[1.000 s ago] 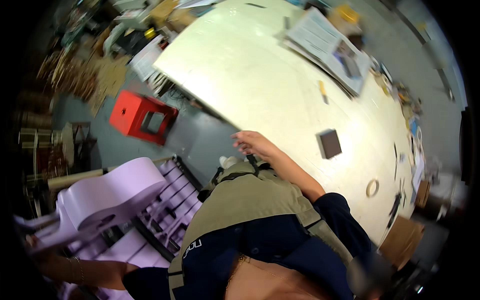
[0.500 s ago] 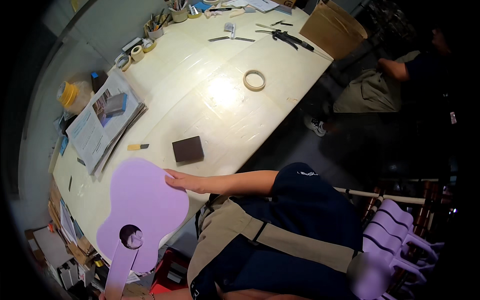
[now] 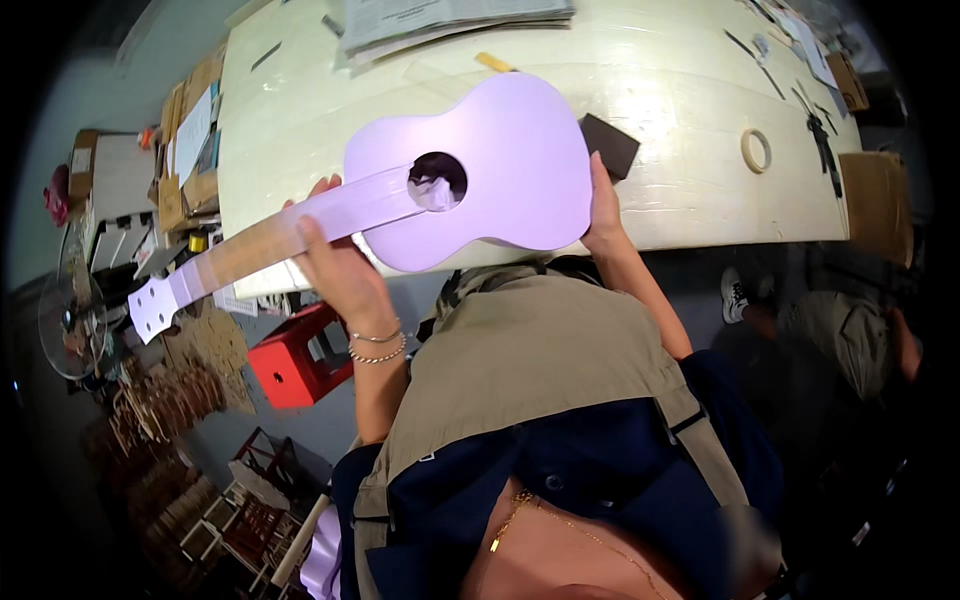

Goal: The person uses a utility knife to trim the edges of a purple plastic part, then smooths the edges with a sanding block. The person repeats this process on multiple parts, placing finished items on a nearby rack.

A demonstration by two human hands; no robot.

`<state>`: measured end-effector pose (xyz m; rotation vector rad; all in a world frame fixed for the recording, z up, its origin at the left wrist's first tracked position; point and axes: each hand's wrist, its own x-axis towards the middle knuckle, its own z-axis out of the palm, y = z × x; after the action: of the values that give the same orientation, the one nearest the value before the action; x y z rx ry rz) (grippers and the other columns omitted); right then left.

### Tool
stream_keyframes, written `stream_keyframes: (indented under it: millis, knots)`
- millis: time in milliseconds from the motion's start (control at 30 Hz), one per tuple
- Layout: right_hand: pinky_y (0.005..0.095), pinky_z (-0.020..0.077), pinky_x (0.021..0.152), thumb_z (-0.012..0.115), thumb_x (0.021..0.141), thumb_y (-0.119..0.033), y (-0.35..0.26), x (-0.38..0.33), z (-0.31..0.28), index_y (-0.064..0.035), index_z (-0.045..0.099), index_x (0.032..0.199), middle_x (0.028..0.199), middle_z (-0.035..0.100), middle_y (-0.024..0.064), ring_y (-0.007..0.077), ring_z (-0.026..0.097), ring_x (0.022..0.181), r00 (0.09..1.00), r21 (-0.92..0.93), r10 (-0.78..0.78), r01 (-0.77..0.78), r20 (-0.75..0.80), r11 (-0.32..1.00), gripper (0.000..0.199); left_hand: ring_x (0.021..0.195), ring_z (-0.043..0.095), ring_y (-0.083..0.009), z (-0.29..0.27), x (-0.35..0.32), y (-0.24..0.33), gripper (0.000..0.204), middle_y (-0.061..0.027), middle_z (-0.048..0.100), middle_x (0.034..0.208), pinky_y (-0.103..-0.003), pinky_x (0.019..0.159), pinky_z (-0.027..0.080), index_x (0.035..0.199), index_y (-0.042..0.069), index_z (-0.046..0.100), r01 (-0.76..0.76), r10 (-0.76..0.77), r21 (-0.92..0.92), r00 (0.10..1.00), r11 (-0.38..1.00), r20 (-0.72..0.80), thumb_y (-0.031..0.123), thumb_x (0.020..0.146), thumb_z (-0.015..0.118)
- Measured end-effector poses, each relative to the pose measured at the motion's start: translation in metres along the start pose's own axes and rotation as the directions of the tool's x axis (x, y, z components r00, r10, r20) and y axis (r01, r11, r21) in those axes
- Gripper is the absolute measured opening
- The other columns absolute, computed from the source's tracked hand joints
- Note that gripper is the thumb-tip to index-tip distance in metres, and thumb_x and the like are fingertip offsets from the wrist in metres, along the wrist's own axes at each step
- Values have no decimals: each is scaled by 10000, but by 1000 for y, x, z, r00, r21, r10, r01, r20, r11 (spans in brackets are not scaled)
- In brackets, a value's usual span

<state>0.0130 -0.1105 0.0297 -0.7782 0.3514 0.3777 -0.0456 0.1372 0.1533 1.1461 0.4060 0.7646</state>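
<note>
A pale purple ukulele without strings is held face up over the near edge of the white worktable. Crumpled purplish material shows inside its round sound hole. My left hand is closed around the neck close to the body; the head with its peg holes points to the lower left. At the other end, my right hand grips the rounded bottom edge of the body. A dark rectangular block lies on the table just beyond my right hand, and a small yellow-handled tool lies behind the body.
Stacked newspapers lie at the far side. To the right are a tape roll, a black tool and a brown paper bag. A red stool and a fan stand at left. Another person is at right.
My view has swung toward the left. The ukulele now lies across in front of me, its neck toward the lower left, and my left hand has come fully into view on the neck.
</note>
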Motion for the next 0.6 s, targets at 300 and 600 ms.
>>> stream_keyframes:
  millis: [300, 600]
  knots:
    - [363, 405, 972, 210, 988, -429, 21, -16, 20, 20, 384, 1314, 1268, 499, 145, 250, 503, 1145, 995, -49, 79, -81, -53, 995, 582, 1142, 472, -314, -31, -5, 4, 498, -242, 469, 1216, -434, 984, 390, 1342, -32, 210, 68, -65, 47, 996, 997, -62, 205, 962, 426]
    - [363, 343, 1031, 138, 969, -502, 20, -24, 42, -2, 298, 1376, 1345, 431, 138, 246, 428, 1230, 997, -190, -61, 70, 55, 979, 664, 1147, 464, -311, -73, 18, -13, 482, -217, 461, 1206, -469, 986, 399, 1307, -11, 268, 136, -143, -127, 988, 983, -50, 208, 934, 482]
